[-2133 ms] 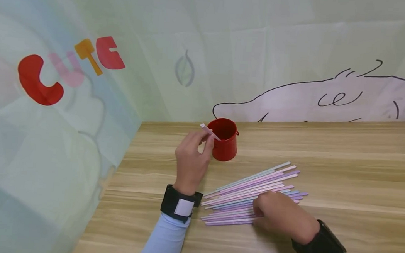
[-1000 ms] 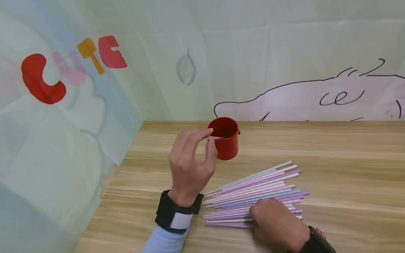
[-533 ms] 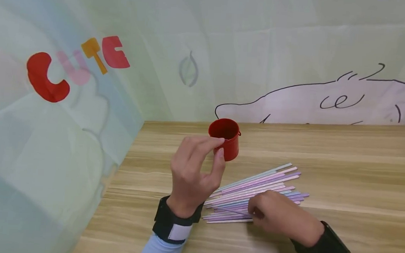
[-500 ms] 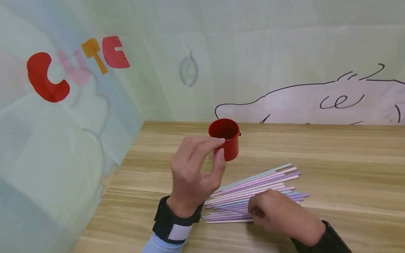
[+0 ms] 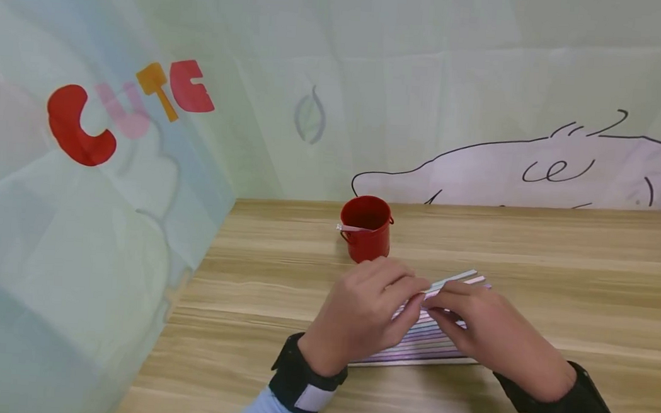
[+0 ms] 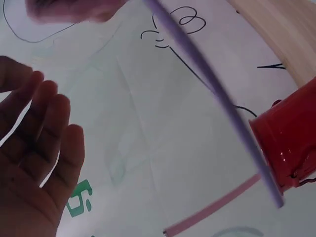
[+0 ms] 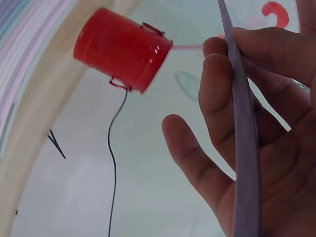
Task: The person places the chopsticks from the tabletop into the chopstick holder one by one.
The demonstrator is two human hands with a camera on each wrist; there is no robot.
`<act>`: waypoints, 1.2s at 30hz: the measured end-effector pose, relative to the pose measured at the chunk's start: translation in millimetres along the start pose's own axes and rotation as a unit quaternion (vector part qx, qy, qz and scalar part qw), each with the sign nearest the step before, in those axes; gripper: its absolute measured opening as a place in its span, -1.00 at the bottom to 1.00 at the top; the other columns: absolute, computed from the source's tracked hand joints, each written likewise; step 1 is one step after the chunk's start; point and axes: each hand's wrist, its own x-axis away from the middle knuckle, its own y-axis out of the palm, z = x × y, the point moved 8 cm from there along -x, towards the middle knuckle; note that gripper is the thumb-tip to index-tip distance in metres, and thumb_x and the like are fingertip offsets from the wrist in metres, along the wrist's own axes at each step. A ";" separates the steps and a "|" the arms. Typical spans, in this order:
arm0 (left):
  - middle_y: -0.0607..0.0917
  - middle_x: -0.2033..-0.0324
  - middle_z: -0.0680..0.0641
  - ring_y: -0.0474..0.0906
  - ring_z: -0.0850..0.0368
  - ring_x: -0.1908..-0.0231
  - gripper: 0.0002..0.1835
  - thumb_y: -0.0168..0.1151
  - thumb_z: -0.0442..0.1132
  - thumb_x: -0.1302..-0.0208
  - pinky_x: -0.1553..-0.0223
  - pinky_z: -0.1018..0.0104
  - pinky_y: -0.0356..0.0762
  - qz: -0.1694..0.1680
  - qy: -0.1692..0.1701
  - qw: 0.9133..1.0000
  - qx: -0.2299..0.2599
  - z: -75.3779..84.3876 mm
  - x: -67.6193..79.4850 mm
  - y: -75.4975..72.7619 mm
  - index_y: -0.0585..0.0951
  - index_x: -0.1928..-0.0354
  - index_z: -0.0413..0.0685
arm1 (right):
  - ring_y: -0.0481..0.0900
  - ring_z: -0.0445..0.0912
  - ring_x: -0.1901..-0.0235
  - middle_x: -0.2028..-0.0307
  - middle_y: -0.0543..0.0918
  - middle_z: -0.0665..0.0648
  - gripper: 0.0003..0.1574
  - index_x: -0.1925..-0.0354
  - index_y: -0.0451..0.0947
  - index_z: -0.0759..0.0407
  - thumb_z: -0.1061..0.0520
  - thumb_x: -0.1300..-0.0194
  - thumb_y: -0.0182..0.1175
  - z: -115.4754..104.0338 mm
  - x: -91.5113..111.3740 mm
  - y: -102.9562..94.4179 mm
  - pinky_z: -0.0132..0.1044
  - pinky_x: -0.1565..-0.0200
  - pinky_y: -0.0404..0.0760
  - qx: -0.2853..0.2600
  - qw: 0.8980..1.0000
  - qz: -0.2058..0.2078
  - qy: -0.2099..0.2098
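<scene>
In the head view my left hand (image 5: 366,310) and right hand (image 5: 496,333) meet fingertip to fingertip over a row of pastel strips (image 5: 407,353). My right hand pinches a thin, flat purple strip (image 7: 244,128) between thumb and fingers. The same purple strip (image 6: 222,101) crosses the left wrist view. The fingers of my left hand (image 6: 37,163) are loosely bent there, apart from it. Behind the hands stands a small red bucket (image 5: 376,238). A pale pink strip (image 5: 354,228) lies across its rim, whitish end out to the left.
Strips in pink, white, blue and purple lie roughly parallel on the wood-grain table (image 5: 575,291), partly covered by both hands. A printed backdrop sheet (image 5: 387,109) rises along the table's back and left edges. The bucket is close to the back edge.
My left hand has let go of the pink strip at the bucket and moved right and toward me. My right hand has picked up a purple strip and risen over the row.
</scene>
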 end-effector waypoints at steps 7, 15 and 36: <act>0.63 0.34 0.04 0.46 0.22 0.28 -0.76 0.08 -0.18 -0.24 0.12 0.48 0.49 -0.098 -0.015 0.995 0.005 5.1 8.4 38.1 0.66 0.16 -0.04 | 0.48 -0.30 0.46 0.40 0.62 -0.13 -0.69 0.28 0.64 0.06 0.25 0.10 0.38 -2.1 1.2 -17.5 -0.37 0.51 0.57 0.024 0.999 0.044 -0.021; 0.65 0.32 0.05 0.47 0.21 0.24 -0.82 0.20 -0.19 -0.19 0.08 0.47 0.49 -0.117 -0.024 0.993 0.000 1.7 10.9 45.8 0.66 0.19 -0.04 | 0.48 -0.36 0.44 0.39 0.65 -0.11 -0.76 0.29 0.64 0.06 0.21 0.03 0.34 2.3 0.3 -21.3 -0.38 0.48 0.60 0.021 1.000 0.021 0.002; 0.63 0.28 0.03 0.45 0.20 0.24 -0.72 0.24 -0.18 -0.19 0.06 0.48 0.47 -0.164 -0.002 0.985 -0.052 -3.8 15.4 62.1 0.62 0.04 -0.01 | 0.45 -0.42 0.48 0.41 0.61 -0.20 -0.89 0.33 0.63 -0.03 0.02 -0.15 0.24 10.6 5.8 -45.6 -0.45 0.51 0.57 0.016 0.999 0.038 0.028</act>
